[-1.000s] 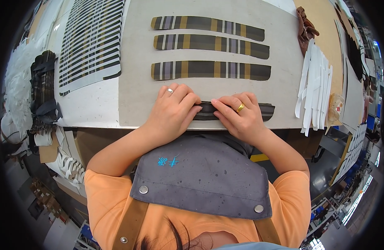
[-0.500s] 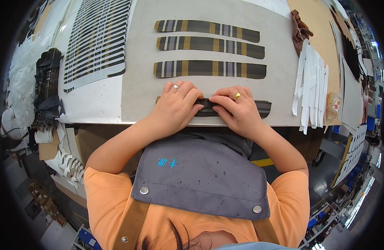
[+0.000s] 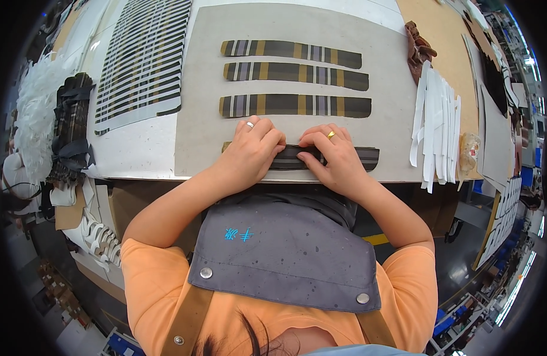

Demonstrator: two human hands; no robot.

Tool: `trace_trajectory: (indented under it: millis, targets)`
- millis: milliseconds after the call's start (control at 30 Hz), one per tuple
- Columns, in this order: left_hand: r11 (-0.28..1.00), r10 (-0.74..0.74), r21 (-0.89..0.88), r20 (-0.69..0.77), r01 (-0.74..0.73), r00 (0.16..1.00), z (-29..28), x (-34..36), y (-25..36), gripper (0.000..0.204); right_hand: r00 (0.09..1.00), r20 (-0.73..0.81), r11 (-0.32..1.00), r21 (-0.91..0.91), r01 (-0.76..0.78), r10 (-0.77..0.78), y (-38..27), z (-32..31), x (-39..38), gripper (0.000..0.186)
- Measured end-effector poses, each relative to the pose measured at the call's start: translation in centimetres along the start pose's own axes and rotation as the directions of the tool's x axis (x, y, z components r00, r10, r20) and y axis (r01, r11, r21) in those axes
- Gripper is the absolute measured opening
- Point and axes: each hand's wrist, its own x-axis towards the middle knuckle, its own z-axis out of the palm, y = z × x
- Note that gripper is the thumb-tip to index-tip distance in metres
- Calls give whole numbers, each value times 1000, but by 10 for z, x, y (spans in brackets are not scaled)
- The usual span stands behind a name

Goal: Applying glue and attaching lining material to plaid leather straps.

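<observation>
A dark fabric strip with grey stripes lies lengthwise along the front edge of the grey board. My left hand rests on its left part, with fingers curled and thumb and fingertips pinched at the strip's upper edge. To the right, my right hand pinches the same strip between thumb and forefinger. A short stretch of strip shows between the two hands, and its right end sticks out past my right hand. Beyond my hands lie three plaid strips, the nearest, the middle one and the farthest.
At the left is a panel of many striped strips, with a dark plaid bundle and white fluffy material beyond. White strips hang over the front edge at right, near a crumpled brown piece and a plastic-wrapped item.
My right thumb and fingers have shifted slightly apart from my left hand, so more of the strip shows between them. The view has moved a little.
</observation>
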Motion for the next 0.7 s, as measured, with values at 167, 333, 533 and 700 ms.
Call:
trace_trajectory:
  millis: [167, 333, 533, 700]
  targets:
    - [996, -3, 88, 34, 0, 999, 1, -1, 4, 11, 998, 66, 1000, -16, 17, -16, -5, -5, 2, 27]
    - [985, 37, 167, 6, -37, 999, -2, 4, 9, 14, 996, 75, 999, -25, 44, -42, -3, -5, 3, 25]
    - [996, 68, 68, -53, -64, 996, -3, 12, 5, 18, 998, 48, 999, 19, 38, -39, 1, -11, 11, 18]
    - [994, -69, -83, 54, 73, 996, -10, 24, 2, 11, 988, 149, 993, 106, -56, 40, 8, -26, 23, 15]
